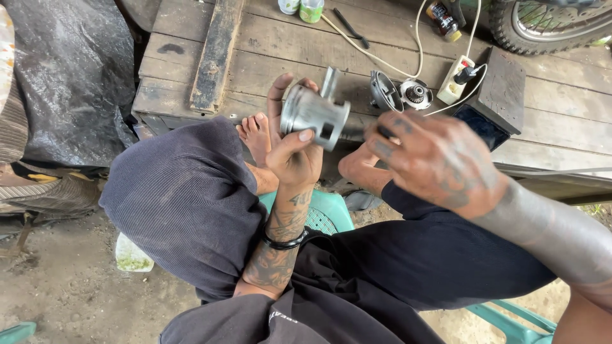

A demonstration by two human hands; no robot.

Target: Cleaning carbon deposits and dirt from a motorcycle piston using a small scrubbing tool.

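Observation:
My left hand [290, 143] grips a grey metal piston [312, 114], held up in front of me with its connecting rod [329, 81] sticking out above. My right hand [440, 159] is close to the piston's right side, fingers curled around a dark tool [363, 132] that points into the piston. Both hands hover above my knees and bare feet [256, 132], over a green plastic stool [328, 213].
A low wooden platform [268, 57] lies ahead with round metal engine parts [400, 93], a white power strip [456, 79] with cables, small pots [311, 9], a bottle [443, 19] and a dark block [500, 83]. A motorcycle wheel [548, 25] stands at top right; black plastic sheeting [70, 76] at left.

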